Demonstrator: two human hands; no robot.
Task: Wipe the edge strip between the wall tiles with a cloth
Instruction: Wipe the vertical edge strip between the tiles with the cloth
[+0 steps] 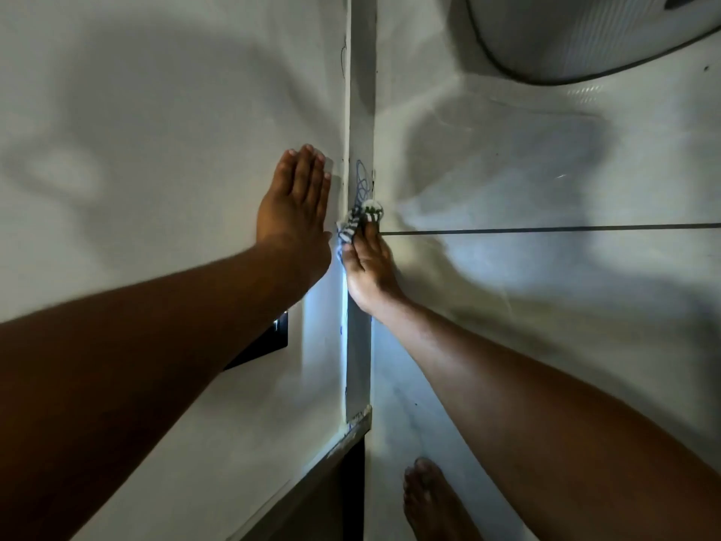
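A pale vertical edge strip (pixel 362 91) runs up the corner between two glossy white tiled walls. Blue scribble marks (pixel 363 179) show on the strip at mid height. My right hand (pixel 366 267) pinches a small black-and-white striped cloth (pixel 359 222) and presses it on the strip just below the scribble. My left hand (pixel 298 201) lies flat, fingers together, on the left wall tile beside the strip, holding nothing.
A dark switch plate (pixel 261 345) sits on the left wall under my left forearm. A dark grout line (pixel 546 229) crosses the right wall. A white rounded appliance (pixel 585 33) hangs at top right. A bare foot (pixel 429 497) stands on the floor below.
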